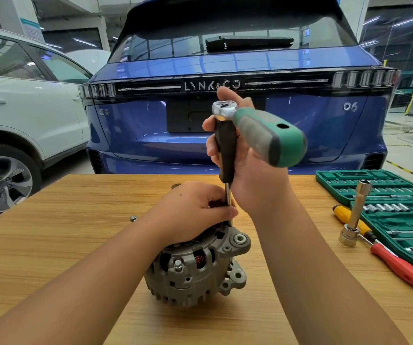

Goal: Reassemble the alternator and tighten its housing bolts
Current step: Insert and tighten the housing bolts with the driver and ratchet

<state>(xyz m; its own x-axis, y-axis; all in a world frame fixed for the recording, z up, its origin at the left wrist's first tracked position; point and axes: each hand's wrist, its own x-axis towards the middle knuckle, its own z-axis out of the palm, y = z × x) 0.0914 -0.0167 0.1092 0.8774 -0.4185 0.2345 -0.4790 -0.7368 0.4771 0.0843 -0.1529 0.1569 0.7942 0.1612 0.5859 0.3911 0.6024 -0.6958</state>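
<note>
Alternator (195,267) sat mid-table (51,245), near your edge. Your left hand (195,210) rested on top of it, fingers pinching the steel shaft (228,195) just above the housing. Your right hand (237,155) gripped the black extension handle (225,150), upright; ratchet (262,130) sat on top, green grip pointing right, toward you. Shaft tip was hidden behind your left fingers, so bolt contact couldn't be seen. To the right: open socket case (384,195), long socket (356,215) leaning on it, yellow screwdriver (344,215) and red screwdriver (397,266) near your right forearm. Small washer (133,218) lay to the left. Blue car (225,70) just behind the table.
</note>
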